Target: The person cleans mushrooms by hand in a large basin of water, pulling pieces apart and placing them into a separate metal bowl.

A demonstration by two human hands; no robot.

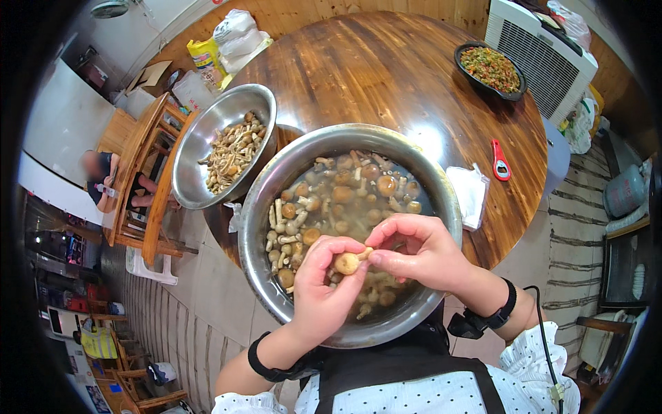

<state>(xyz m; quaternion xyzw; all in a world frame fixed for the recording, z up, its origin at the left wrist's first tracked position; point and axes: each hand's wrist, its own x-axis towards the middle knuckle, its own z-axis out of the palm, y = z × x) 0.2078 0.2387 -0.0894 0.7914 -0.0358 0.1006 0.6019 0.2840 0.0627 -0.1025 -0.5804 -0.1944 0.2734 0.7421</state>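
Between my two hands is a small mushroom (347, 263) with a round tan cap and a pale stem. The thumb and fingers of my left hand (326, 282) grip it by the cap, while my right hand (424, 251) pinches the stem end. Both hands are over a large steel basin (350, 135) of cloudy water. Many brown-capped mushrooms (343, 195) float in it, thickest at the far and left sides. Left of it, a smaller steel bowl (199, 155) holds a heap of mushrooms (237, 147) and sits tilted at the table's edge.
On the round wooden table (351, 67) are a black dish of chopped vegetables (489, 70), a red bottle opener (500, 160) and a packet of white tissues (467, 196). An air cooler (543, 57) stands behind. Someone sits at another table (137, 155) to the left.
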